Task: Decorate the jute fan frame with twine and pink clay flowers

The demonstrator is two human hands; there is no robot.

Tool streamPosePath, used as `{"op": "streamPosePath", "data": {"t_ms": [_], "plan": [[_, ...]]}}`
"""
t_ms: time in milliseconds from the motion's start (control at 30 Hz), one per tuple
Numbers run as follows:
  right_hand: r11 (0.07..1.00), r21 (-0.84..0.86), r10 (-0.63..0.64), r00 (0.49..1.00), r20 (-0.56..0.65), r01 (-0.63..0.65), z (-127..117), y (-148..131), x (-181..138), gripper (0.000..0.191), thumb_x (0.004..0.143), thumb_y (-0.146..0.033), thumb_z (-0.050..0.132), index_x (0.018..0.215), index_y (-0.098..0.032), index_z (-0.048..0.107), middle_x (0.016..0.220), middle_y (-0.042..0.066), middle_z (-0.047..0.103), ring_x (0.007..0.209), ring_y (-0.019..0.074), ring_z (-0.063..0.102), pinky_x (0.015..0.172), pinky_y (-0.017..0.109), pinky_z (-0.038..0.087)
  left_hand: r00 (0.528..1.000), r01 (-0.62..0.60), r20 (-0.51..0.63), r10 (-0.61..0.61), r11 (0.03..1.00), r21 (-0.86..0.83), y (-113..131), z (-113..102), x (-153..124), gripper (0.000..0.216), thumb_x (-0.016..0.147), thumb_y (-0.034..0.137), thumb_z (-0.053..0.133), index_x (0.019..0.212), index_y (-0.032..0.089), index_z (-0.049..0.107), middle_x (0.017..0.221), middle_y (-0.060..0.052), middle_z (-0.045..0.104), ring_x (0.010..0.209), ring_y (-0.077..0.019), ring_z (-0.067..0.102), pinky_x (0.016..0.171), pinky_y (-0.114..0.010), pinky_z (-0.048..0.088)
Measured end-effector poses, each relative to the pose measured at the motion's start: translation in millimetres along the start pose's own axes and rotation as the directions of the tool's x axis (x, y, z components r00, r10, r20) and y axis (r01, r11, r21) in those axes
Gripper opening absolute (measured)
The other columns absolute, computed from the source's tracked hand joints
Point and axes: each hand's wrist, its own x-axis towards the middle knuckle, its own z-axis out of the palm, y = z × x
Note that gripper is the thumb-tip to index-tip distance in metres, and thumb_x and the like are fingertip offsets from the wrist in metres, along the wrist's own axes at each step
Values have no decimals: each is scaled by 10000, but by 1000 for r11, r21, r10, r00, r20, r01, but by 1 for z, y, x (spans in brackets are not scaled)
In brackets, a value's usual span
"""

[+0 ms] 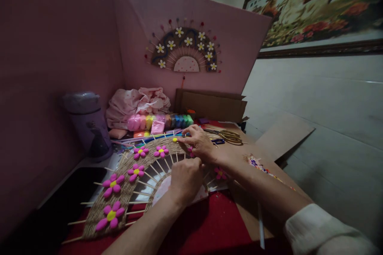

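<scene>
A fan-shaped piece of wound twine on thin sticks [124, 181] lies before me, bearing several pink clay flowers [136, 172] with yellow centres. At its top edge sits a small yellow clay ball [175, 140]. My right hand [200, 143] reaches over the twine from the right; one fingertip touches the ball's side, and its other fingers are held apart above. My left hand [187, 179] is closed over the fan's inner sticks, near the pale dotted half-circle [163, 192]. What its fingers hold is hidden. A pink flower is partly covered by my right hand.
Scissors [231, 136] lie right of the fan on cardboard [248, 211]. Behind stand packs of coloured clay [179, 121] and a bundled pink cloth [137, 105]. A purple tumbler [89, 127] stands left. A finished flowered fan [184, 50] hangs on the pink panel.
</scene>
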Motion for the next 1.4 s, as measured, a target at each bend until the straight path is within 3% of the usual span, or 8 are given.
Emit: {"op": "streamPosePath", "data": {"t_ms": [200,600,833,1067,1233,1400], "plan": [[996,57,65,996,-63,-62,-3,5,-3,337,708,-184,694,1028,-289,702,1035,58,610,963,213,462,842,382,409,1000,-13,-24,12,1000,-6,0,1,0,287,888,310,441,779,188,677,760,-73,717,715,-225,662,558,-294,333],[998,-33,60,998,-25,-61,-5,-1,-2,399,690,-121,669,1046,-302,693,1070,65,598,1002,231,442,829,387,390,1000,-4,-17,4,1000,-17,0,0,0,287,887,317,447,783,182,679,760,-90,718,711,-239,667,547,-286,326],[997,-72,-27,1000,12,28,1,-3,1,402,713,-153,665,1081,-315,672,1087,61,595,996,227,431,801,378,380,1000,1,-30,-1,1000,1,-1,2,1,258,877,273,458,769,186,676,751,-79,716,713,-240,668,550,-288,335],[999,-25,-21,999,-45,20,-1,0,2,358,737,-173,656,1067,-310,681,1062,60,600,985,222,438,819,376,394,1000,7,-28,-7,1000,7,0,1,0,267,880,292,451,776,194,677,748,-71,716,704,-228,664,546,-289,330],[998,-23,-63,998,-7,63,2,-1,4,369,733,-169,663,1072,-314,677,1072,60,595,984,218,440,832,382,395,1000,22,-20,-22,1000,9,0,1,1,263,877,303,460,784,195,681,753,-70,716,716,-221,664,555,-291,336],[999,31,-17,999,-41,18,2,0,4,384,727,-137,661,1071,-308,679,1074,56,596,989,216,443,829,374,405,1000,28,-9,-28,1000,0,-1,1,1,282,887,314,441,792,195,678,764,-72,715,729,-211,663,571,-287,341]]}}
